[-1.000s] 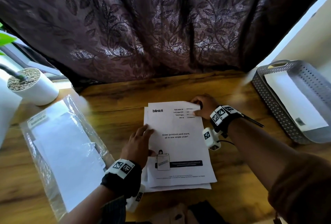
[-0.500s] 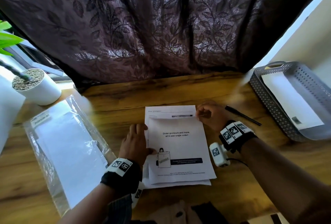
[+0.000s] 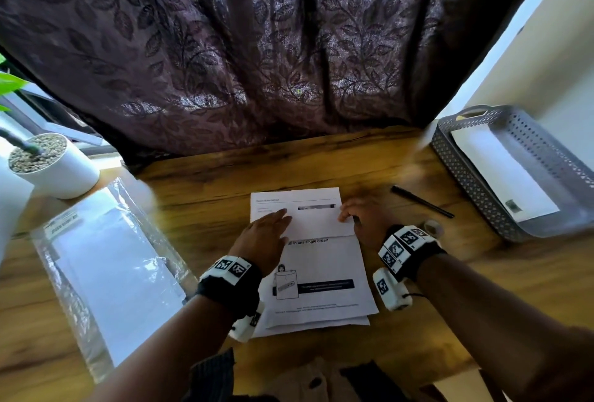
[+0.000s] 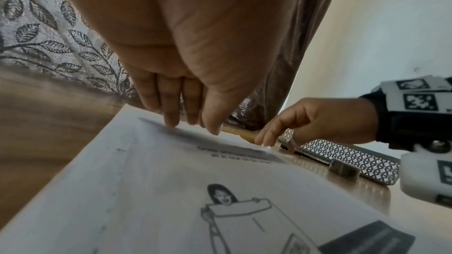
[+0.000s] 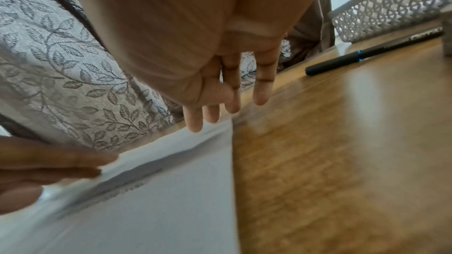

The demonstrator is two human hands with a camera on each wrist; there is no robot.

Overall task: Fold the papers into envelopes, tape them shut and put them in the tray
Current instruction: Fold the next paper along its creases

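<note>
A stack of printed papers (image 3: 324,268) lies on the wooden table in front of me. The top sheet's far part is folded toward me into a white flap (image 3: 316,224). My left hand (image 3: 273,224) lies flat on the flap's left side with straight fingers (image 4: 171,119). My right hand (image 3: 353,216) touches the flap's right edge with its fingertips (image 5: 195,125), also seen in the left wrist view (image 4: 266,139). The grey perforated tray (image 3: 463,173) stands at the right and holds a white folded paper (image 3: 501,173).
A black pen (image 3: 421,201) lies between the papers and the tray, with a small grey object (image 3: 432,228) by my right wrist. A clear plastic sleeve of white sheets (image 3: 106,273) lies at the left, a white plant pot (image 3: 61,170) behind it. A dark curtain hangs behind.
The top sheet's far edge has come down toward me into a flap. My left hand moved up onto the flap, and my right hand came back with the edge.
</note>
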